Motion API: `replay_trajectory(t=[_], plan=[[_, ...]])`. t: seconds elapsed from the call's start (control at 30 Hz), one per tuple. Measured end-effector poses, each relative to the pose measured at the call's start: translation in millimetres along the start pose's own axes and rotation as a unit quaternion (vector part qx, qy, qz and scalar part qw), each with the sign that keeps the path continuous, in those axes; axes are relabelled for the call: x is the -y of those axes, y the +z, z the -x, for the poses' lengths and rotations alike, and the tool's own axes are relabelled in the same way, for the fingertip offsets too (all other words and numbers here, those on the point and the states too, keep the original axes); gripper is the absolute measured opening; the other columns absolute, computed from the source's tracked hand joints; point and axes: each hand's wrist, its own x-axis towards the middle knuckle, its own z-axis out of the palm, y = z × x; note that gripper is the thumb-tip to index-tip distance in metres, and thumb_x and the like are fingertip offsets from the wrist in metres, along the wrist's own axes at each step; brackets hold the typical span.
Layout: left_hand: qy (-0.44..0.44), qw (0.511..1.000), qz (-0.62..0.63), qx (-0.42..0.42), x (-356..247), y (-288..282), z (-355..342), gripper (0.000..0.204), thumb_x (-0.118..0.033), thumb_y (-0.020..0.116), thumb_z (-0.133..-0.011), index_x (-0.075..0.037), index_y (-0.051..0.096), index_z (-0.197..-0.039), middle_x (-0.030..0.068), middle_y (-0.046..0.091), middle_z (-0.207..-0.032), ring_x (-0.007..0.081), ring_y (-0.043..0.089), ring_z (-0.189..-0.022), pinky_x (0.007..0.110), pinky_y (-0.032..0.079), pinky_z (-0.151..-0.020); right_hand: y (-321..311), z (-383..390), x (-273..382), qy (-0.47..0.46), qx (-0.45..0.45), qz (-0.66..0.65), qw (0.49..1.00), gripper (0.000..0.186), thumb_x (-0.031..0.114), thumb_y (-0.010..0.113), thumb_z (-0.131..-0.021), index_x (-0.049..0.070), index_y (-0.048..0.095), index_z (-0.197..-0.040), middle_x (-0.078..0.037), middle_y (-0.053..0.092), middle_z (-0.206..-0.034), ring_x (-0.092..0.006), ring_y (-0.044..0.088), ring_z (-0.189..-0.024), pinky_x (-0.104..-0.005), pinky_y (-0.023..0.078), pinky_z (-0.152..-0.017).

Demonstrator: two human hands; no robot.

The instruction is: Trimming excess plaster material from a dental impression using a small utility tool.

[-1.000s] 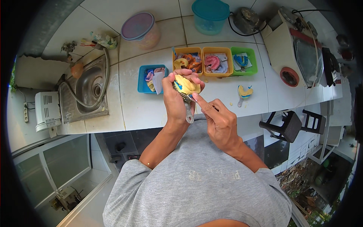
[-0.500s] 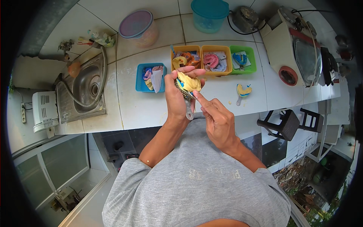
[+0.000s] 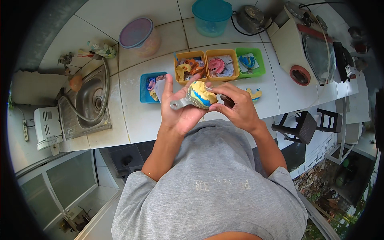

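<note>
Above the counter's front edge I have a metal dental impression tray point(image 3: 196, 101) filled with yellow and blue impression material. Its perforated handle points left. My left hand point(image 3: 178, 116) lies palm up under the tray, fingers spread. My right hand point(image 3: 242, 107) pinches the tray's right end between thumb and fingers. A dark brown tool handle point(image 3: 227, 100) is tucked in that same hand; a thin tip shows by the yellow material, but its kind is unclear. A second yellow and blue impression point(image 3: 254, 95) lies on the counter behind my right hand, partly hidden.
Beyond my hands stand a blue basket point(image 3: 145, 94), two yellow baskets point(image 3: 191, 55) point(image 3: 221, 52) and a green basket point(image 3: 258, 60), holding impressions and papers. Two lidded tubs point(image 3: 140, 40) point(image 3: 211, 25) are farther back. A sink point(image 3: 86, 98) sits left, a cream machine point(image 3: 292, 52) right.
The tray has turned so its handle points left instead of toward me. My left fingers have spread from around it, while my right hand has come to grip its right end.
</note>
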Motion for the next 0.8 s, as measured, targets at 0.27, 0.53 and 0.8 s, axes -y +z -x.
replay_trajectory(t=[0.27, 0.53, 0.8], plan=[[0.311, 0.919, -0.239, -0.034, 36, -6, -18, 0.07, -0.062, 0.036, -0.099, -0.002, 0.039, -0.136, 0.0159, 0.044, -0.139, 0.0343, 0.045, -0.131, 0.05, 0.041, -0.109, 18, -2, 12, 0.097, -0.04, -0.037, 0.994, 0.042, 0.025, 0.076, -0.085, -0.001, 0.064, -0.116, -0.009, 0.064, -0.093, -0.015, 0.056, -0.065, -0.0289, 0.047, -0.059], [0.144, 0.977, -0.015, -0.157, 36, -8, -36, 0.052, -0.047, 0.021, -0.106, -0.005, 0.048, -0.12, 0.0147, 0.05, -0.114, 0.0357, 0.055, -0.111, 0.051, 0.049, -0.102, 26, 26, 9, 0.053, -0.119, 0.05, 0.99, 0.032, 0.008, 0.063, -0.092, 0.007, 0.065, -0.125, -0.013, 0.063, -0.098, -0.0225, 0.064, -0.075, -0.0325, 0.051, -0.062], [0.153, 0.973, 0.049, -0.166, 28, -23, -46, 0.038, -0.022, 0.036, -0.1, 0.003, 0.043, -0.128, 0.0213, 0.05, -0.119, 0.0333, 0.057, -0.11, 0.041, 0.055, -0.093, 20, 43, 16, 0.113, -0.096, 0.074, 0.986, 0.034, 0.004, 0.061, -0.092, 0.009, 0.066, -0.126, -0.009, 0.06, -0.076, -0.0203, 0.057, -0.06, -0.0336, 0.047, -0.057]])
